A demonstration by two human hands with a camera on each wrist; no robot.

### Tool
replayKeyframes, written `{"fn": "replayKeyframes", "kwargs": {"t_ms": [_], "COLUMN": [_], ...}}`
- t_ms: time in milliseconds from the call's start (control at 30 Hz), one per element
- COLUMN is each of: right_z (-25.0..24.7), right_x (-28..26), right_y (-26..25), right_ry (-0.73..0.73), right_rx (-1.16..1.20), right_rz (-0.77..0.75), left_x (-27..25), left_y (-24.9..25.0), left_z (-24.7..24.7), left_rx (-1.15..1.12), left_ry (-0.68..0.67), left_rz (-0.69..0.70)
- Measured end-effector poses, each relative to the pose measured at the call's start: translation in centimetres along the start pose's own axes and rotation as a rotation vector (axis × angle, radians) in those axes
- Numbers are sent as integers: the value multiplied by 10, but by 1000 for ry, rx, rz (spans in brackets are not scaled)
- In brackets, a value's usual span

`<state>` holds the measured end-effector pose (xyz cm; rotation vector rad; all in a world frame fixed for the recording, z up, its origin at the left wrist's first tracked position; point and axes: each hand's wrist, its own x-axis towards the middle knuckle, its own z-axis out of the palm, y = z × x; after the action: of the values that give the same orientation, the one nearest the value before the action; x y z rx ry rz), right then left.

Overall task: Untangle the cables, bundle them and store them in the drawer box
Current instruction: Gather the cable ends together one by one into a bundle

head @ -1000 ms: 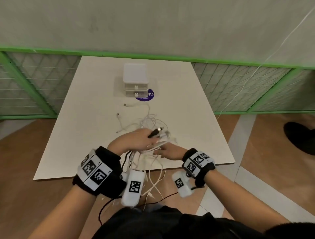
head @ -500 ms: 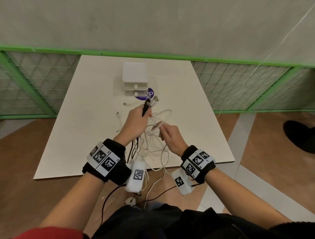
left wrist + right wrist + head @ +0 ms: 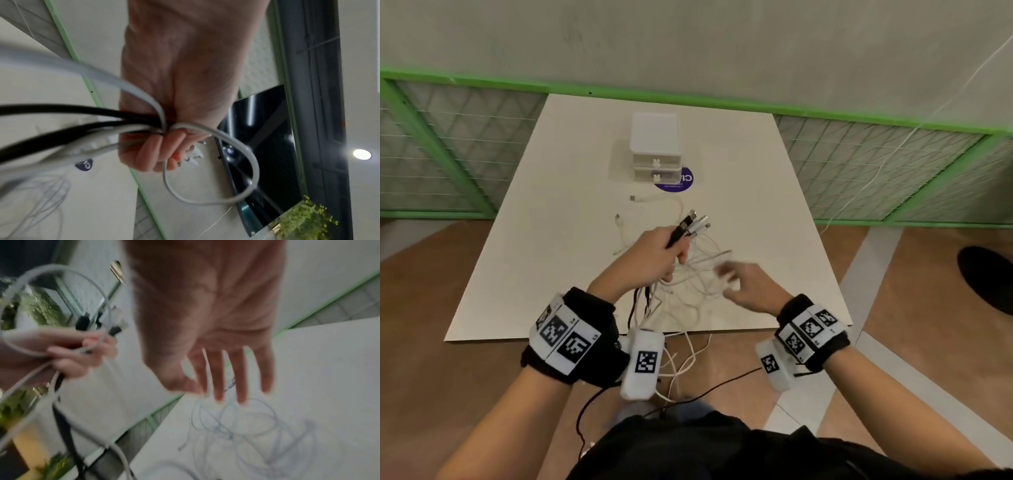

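My left hand [image 3: 659, 253] grips a bunch of black and white cables [image 3: 690, 226] near their plugs, which stick up past the fist; the left wrist view shows the fingers [image 3: 152, 151] curled round the cables [image 3: 102, 129]. A tangle of white cables [image 3: 695, 284] lies on the white table [image 3: 544, 240] under both hands, some strands hanging over the near edge. My right hand [image 3: 736, 284] hovers over the tangle, blurred, fingers [image 3: 240, 378] spread straight and holding nothing. The white drawer box [image 3: 655, 147] stands at the table's far middle, both drawers closed.
A round purple sticker [image 3: 681, 181] lies beside the drawer box. Two loose white cable ends [image 3: 643, 198] lie between box and tangle. Green mesh fencing [image 3: 893, 171] borders the table's far side. A dark shoe [image 3: 986, 281] is on the floor at the right.
My left hand lowered the gripped plugs from near the drawer box back toward me. My right hand let go of the white cable it pinched and opened over the tangle.
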<state>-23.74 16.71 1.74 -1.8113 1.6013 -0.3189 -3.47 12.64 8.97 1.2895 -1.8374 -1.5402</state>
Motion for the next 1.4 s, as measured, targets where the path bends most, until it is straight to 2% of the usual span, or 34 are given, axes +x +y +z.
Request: {"fn": "replayKeyframes", "kwargs": {"t_ms": [33, 100, 200, 267, 333, 367, 433, 500, 567, 600, 700, 767, 833, 867, 967, 1033, 1100, 1133, 1267, 1333, 1400], "right_z": [-5, -10, 1, 8, 14, 17, 25, 36, 51, 57, 53, 36, 17, 12, 12, 14, 6, 0, -15, -9, 9], "right_x": [-1, -3, -3, -1, 0, 1, 1, -3, -11, -14, -18, -16, -12, -10, -6, -2, -1, -2, -5, -2, 3], "right_y": [-5, -21, -34, -36, -40, -42, -42, -35, -29, -27, -31, -34, -39, -42, -51, -51, -48, -45, -40, -50, -68], "right_ry": [124, 195, 247, 360, 398, 368, 220, -40, -310, -398, -517, -447, -261, -184, -118, -179, -291, -285, 56, 75, -22], "right_rx": [136, 341, 354, 362, 348, 320, 144, -80, -130, -107, 52, 146, 130, 129, 294, 351, 394, 455, 691, 565, 338], "right_rz": [-74, -211, -266, -259, -265, -248, -187, -74, 11, 10, 35, 71, 11, -40, -138, -142, -86, -60, -135, -208, -252], "left_x": [0, 1, 4, 6, 8, 9, 6, 0, -5, -7, -11, -12, -13, -14, -13, -12, -14, -14, -14, -10, -7], "left_y": [-4, -10, -10, -11, -14, -14, -14, -7, 0, 3, 5, 2, 1, 0, -3, -10, -15, -17, -22, -23, -22], "left_z": [6, 18, 27, 28, 27, 25, 15, -1, -14, -19, -21, -15, -9, -5, 6, 10, 8, 6, -1, 5, 13], "left_rx": [-2, 31, 52, 87, 140, 145, 79, -93, -267, -329, -326, -355, -436, -452, -405, -295, -172, -109, 80, 105, 38], "left_ry": [1, 18, 97, 192, 325, 405, 550, 619, 604, 584, 539, 419, 308, 295, 342, 378, 444, 484, 549, 546, 522], "left_rz": [-16, -33, -23, 20, 103, 144, 229, 309, 306, 289, 259, 237, 207, 203, 225, 275, 315, 335, 384, 391, 415]}}
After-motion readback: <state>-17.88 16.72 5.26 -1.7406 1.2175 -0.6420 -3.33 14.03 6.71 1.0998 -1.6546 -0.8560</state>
